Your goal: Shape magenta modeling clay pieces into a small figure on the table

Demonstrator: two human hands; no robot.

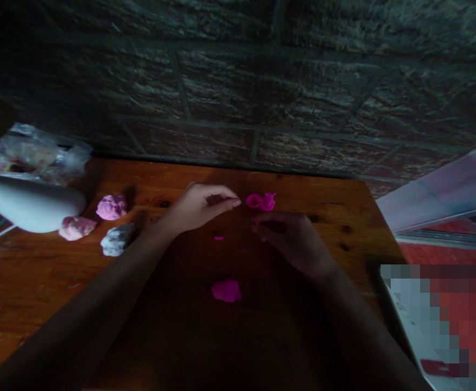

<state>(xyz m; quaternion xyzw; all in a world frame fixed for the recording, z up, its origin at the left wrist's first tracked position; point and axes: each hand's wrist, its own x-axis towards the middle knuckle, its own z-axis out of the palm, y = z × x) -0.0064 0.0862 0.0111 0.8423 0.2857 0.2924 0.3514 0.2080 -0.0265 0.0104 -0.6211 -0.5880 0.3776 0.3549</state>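
My left hand (199, 206) is raised over the table with thumb and forefinger pinched together; whatever is between them is too small to make out. Just right of its fingertips stands a bright pink modelling-clay figure (267, 202), with a round, hollow-looking pink clay piece (253, 201) against its left side. Nearer to me, my right hand (292, 239) is in shadow, its fingers closed on a tiny bit of pink clay. A thin pink clay strip (219, 238) lies between the hands. Closer still is a flattened pink clay lump (226, 291).
Light pink (112, 207), pale pink (77, 228) and grey-white (116, 240) clay lumps lie at left, beside a white rounded object (38, 203) and a clear plastic bag (34, 155). A brick-patterned wall (221, 92) backs the wooden table (172, 336). A pale flat object (408, 320) is at right.
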